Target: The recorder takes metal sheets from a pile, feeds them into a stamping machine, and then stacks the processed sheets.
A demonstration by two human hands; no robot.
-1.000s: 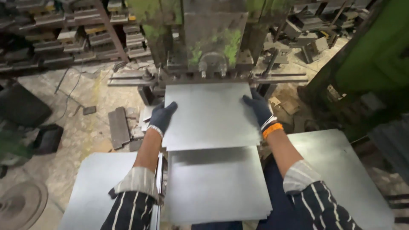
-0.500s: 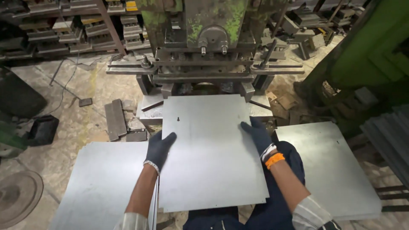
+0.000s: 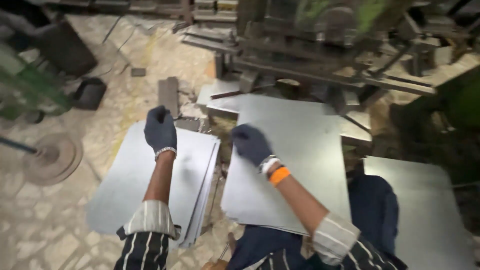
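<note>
Two gloved hands hang over sheet metal. The right hand (image 3: 251, 144), in a dark glove with an orange wristband, rests at the 9 o'clock edge of the metal sheet (image 3: 300, 165) lying across the person's lap, its fingers curled at that edge; whether it actually grips the sheet is unclear. Half a second ago this hand lay flat near the sheet's 3 o'clock side, so it has crossed over. The left hand (image 3: 160, 129) has lifted off that sheet and now hovers, loosely curled and holding nothing, above the stack of sheets (image 3: 130, 185) on the floor at 9 o'clock from the lap. The lap sheet itself has come back from the press (image 3: 325, 45), which stands at 12 o'clock, blurred. Another flat sheet (image 3: 425, 210) lies at 3 o'clock beside the knee. Farther out at 9 o'clock, a round metal disc (image 3: 52, 157) sits on the stone floor (image 3: 60, 225), with a dark box (image 3: 90, 93) at 10 o'clock. The view has swung leftward since then.
</note>
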